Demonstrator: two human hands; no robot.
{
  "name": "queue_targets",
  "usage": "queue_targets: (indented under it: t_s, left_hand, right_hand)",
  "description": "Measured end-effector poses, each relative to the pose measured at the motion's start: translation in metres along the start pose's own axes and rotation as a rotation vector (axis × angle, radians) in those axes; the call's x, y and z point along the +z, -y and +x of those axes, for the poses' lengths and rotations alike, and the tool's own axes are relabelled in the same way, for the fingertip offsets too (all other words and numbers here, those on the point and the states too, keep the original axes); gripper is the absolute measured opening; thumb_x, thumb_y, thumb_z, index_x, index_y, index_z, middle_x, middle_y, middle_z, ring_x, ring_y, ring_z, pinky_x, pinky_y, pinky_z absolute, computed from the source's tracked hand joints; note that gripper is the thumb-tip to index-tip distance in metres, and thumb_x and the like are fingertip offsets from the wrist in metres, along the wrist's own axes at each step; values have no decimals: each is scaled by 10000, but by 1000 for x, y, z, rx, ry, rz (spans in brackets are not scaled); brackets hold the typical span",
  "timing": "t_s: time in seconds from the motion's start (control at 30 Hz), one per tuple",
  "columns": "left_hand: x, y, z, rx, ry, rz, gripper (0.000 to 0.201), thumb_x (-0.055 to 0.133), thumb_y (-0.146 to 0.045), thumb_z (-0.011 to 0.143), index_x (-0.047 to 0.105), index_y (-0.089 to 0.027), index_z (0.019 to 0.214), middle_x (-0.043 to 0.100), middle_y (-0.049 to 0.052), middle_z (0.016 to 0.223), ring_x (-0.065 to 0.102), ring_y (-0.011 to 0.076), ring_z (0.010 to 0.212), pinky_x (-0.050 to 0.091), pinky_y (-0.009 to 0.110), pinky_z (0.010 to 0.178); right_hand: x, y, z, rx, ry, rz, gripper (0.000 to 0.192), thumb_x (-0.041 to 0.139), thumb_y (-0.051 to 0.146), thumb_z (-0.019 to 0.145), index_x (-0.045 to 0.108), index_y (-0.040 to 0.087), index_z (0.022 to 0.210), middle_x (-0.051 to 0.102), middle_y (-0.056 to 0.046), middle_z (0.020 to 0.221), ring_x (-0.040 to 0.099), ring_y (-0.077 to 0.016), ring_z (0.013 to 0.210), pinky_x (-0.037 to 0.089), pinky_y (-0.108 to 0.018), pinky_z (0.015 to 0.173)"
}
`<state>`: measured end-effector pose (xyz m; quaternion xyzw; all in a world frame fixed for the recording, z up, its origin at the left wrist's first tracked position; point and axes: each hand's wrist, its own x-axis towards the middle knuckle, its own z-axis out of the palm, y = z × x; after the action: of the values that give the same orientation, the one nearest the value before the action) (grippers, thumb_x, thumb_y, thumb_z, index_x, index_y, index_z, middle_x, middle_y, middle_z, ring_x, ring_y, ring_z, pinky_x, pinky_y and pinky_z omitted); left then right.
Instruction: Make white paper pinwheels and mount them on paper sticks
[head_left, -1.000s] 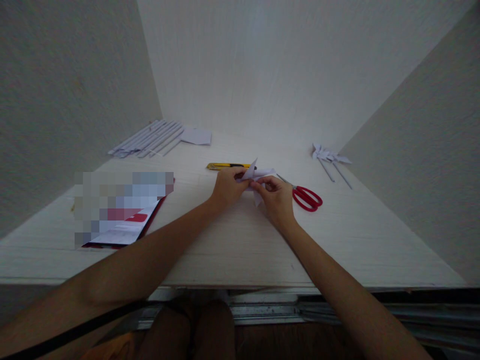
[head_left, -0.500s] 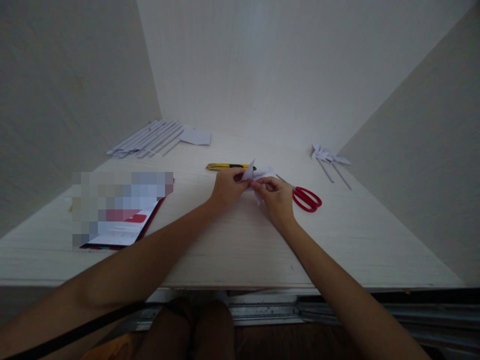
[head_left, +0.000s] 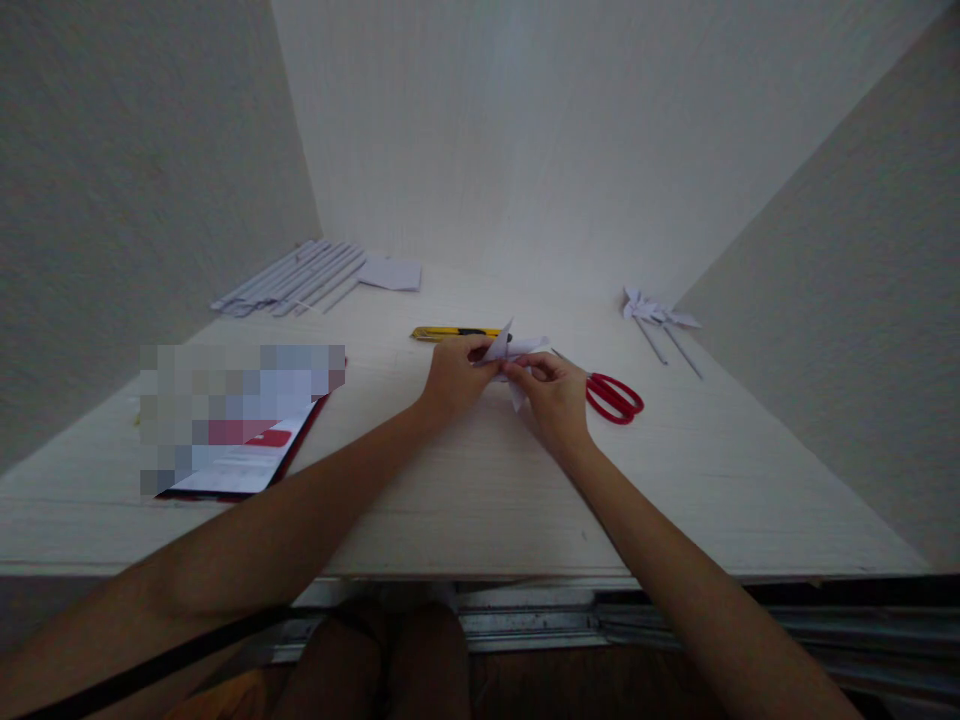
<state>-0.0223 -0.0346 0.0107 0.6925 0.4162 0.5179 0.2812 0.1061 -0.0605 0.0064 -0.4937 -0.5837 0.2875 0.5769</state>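
Paper, folded and white (head_left: 516, 352), sits pinched between both hands just above the middle of the pale wooden table (head_left: 480, 500). One pointed flap stands up toward 12 o'clock and another hangs toward 6 o'clock. The left hand (head_left: 454, 376) closes thumb and fingers on the piece's left side; the right hand (head_left: 553, 392) nips its right side with curled fingertips. The two hands touch or nearly touch around the fold.

No box, tray or other holder shows on the table; everything lies loose on the bare top. At 12 o'clock from the hands, just beyond them, lies a yellow utility knife (head_left: 448, 333), partly covered by the left hand's fingers. At 3 o'clock, just beside the right hand, lie red-handled scissors (head_left: 613, 396); their blades run behind that hand. Farther off at 2 o'clock, near the right wall, lie finished paper pinwheels (head_left: 660, 316) on thin sticks. At 10 o'clock, well apart in the far left corner, lies a row of rolled paper sticks (head_left: 292, 277) with a flat paper square (head_left: 391, 273) beside it. At 9 o'clock lies a red-edged booklet (head_left: 244, 452), its upper part blurred out.

Walls close the table on three sides; the near edge at 6 o'clock is open, and bare tabletop spreads between it and the hands.

How many pinwheels lie there is hard to tell
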Motion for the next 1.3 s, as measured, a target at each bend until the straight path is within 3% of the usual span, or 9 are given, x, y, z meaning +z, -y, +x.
queue_targets:
  t_s: [0.3, 0.53, 0.7, 0.9, 1.03, 1.3]
  left_hand:
    - [3, 5, 1, 1, 9, -79, 203, 598, -124, 652, 669, -113, 842, 669, 37, 753, 574, 143, 671, 457, 262, 644]
    - [4, 9, 4, -13, 6, -95, 210, 607, -157, 653, 662, -119, 852, 660, 29, 745, 569, 138, 667, 456, 266, 654]
    - [2, 6, 4, -14, 37, -71, 201, 612, -180, 658, 665, -126, 844, 663, 29, 747, 567, 143, 674, 449, 266, 650]
    - [1, 3, 5, 2, 60, -58, 202, 623, -204, 661, 667, -135, 845, 669, 33, 752, 573, 148, 682, 451, 265, 639]
    - [0, 3, 8, -28, 89, -149, 214, 639, -224, 642, 663, -121, 828, 675, 50, 778, 597, 159, 704, 467, 270, 648]
    - [-5, -3, 10, -207, 127, -446, 379, 720, -241, 532, 628, -92, 869, 680, 95, 829, 622, 161, 699, 495, 287, 653]
  right_hand:
    - [0, 1, -1, 4, 16, -91, 226, 656, 372, 632, 557, 171, 656, 501, 29, 532, 452, -86, 493, 317, -207, 430]
    - [2, 7, -1, 16, 45, 152, 340, 668, 320, 621, 357, 223, 719, 511, 49, 662, 498, -78, 534, 378, -200, 459]
    - [1, 6, -1, -10, 27, 155, 343, 648, 297, 638, 325, 229, 730, 510, 37, 742, 550, -94, 635, 428, -216, 526]
    - [2, 6, 1, -11, -41, 187, 446, 682, 274, 593, 271, 243, 763, 470, 64, 748, 537, -64, 584, 437, -196, 525]
    - [2, 7, 1, 36, -37, 274, 532, 694, 276, 577, 225, 264, 828, 532, 70, 749, 555, -75, 560, 443, -203, 530]
    - [-6, 1, 6, 170, -36, 405, 524, 664, 324, 592, 366, 220, 1011, 609, 30, 701, 568, -111, 589, 437, -245, 577]
